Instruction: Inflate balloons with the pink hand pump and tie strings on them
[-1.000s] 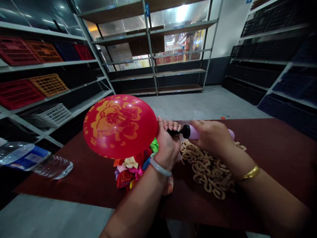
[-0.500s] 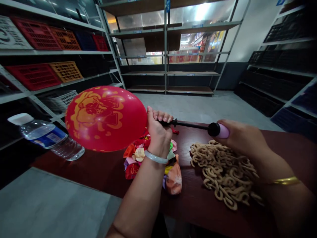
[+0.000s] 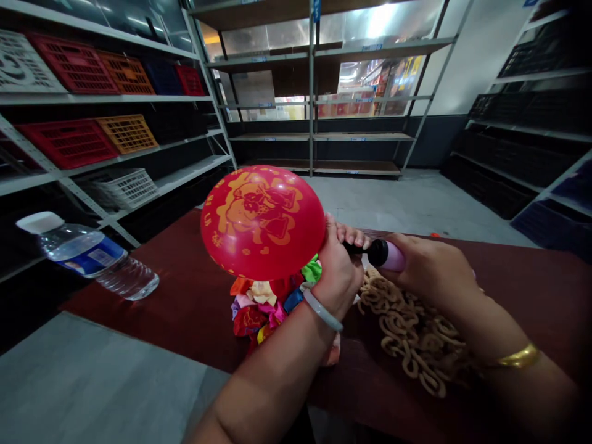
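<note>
A red balloon [image 3: 263, 222] with yellow printed figures is inflated above the table's middle. My left hand [image 3: 341, 256] is closed around the balloon's neck where it meets the black nozzle end of a hand pump; the neck itself is hidden by my fingers. My right hand [image 3: 432, 271] grips the lilac barrel of the balloon pump [image 3: 392, 255], which is pushed close up to my left hand. Under the balloon lies a pile of uninflated balloons [image 3: 259, 311] in many colours. Below my right hand is a heap of tan, curly loops [image 3: 411, 345].
A water bottle [image 3: 99, 256] with a white cap stands at the left on the dark red table [image 3: 185, 320]. Metal shelving [image 3: 312, 111] rises beyond it, with red and orange crates [image 3: 69, 142] on the left racks. Dark crates [image 3: 518, 154] line the right side.
My left hand and the balloon have moved right. The pump's black rod has slid in, so my hands are now close together. The bottle has stayed in place.
</note>
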Tool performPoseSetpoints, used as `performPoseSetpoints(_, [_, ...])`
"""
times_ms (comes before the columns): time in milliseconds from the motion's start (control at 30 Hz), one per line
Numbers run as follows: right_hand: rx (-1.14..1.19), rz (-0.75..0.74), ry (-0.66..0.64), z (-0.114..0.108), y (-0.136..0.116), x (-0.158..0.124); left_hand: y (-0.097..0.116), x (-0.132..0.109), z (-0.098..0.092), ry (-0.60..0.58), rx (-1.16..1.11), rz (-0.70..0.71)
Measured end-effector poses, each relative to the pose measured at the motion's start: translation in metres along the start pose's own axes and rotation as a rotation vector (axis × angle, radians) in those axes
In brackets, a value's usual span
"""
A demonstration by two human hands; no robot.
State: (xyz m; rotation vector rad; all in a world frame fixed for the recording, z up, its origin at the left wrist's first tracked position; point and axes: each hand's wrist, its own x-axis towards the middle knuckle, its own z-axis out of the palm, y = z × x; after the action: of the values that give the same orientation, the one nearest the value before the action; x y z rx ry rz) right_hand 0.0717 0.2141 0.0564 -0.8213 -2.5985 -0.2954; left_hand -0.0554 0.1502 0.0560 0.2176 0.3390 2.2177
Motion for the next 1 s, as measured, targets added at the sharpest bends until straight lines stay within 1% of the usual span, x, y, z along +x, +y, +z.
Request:
performPoseSetpoints(67, [0.054,0.001,-0.005,0.000,0.006,0.001,0.006,0.002,0.001,0.009,0.024,0.007])
performPoseSetpoints(133, [0.096,-0.009,-0.016,0.001,0.014,0.002,0.017,0.007,0.001,0.022,0.033,0.028])
performPoseSetpoints(267, [0.104,0.014,-0.067,0.004,0.033,0.002,0.051,0.021,-0.004,0.045,0.027,0.136])
performPoseSetpoints(333, [0.123,0.039,-0.090,0.004,0.042,0.002,0.067,0.027,-0.008,0.038,0.016,0.187])
performPoseSetpoints(400, [0.121,0.055,-0.099,0.003,0.047,0.002,0.076,0.031,-0.010,0.015,-0.003,0.218])
performPoseSetpoints(433, [0.099,0.060,-0.094,0.002,0.048,0.002,0.076,0.031,-0.010,0.005,-0.011,0.225])
performPoseSetpoints(500, [0.026,0.047,-0.076,0.001,0.046,0.001,0.071,0.030,-0.011,0.007,-0.016,0.225])
performPoseSetpoints(600, [-0.063,-0.002,-0.029,0.001,0.036,0.000,0.049,0.025,-0.010,0.024,-0.011,0.169])
performPoseSetpoints(733, [-0.054,-0.025,-0.012,0.004,0.016,0.001,0.014,0.013,-0.009,-0.013,-0.027,0.048])
performPoseSetpoints(800, [-0.044,-0.031,-0.014,0.004,0.008,0.001,0.003,0.009,-0.009,-0.026,-0.028,0.010])
performPoseSetpoints(900, [-0.058,-0.031,-0.005,0.004,0.003,0.001,-0.003,0.006,-0.010,-0.017,-0.028,-0.024])
performPoseSetpoints(1000, [-0.025,-0.032,-0.025,0.005,0.003,0.001,-0.001,0.006,-0.010,0.000,-0.038,-0.016])
